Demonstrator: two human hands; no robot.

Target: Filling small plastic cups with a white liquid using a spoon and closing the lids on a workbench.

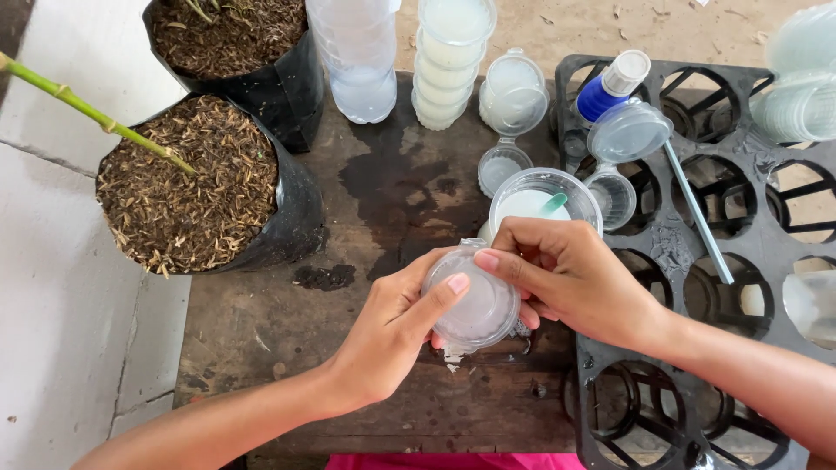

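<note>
Clear plastic lidded cup (475,305) clamped btwn both hands, left hand (392,335) cupping under, right hand (570,278) thumb on lid, wooden table (261,331).

An outdoor garden or plant-nursery work spot. A rough, water-stained wooden table (261,322) stands on bare concrete (61,305). On it sit black grow bags (296,200) filled with husk-like planting mix, a black plastic pot tray (740,252), and a stack of lidded clear cups (451,61).
</note>
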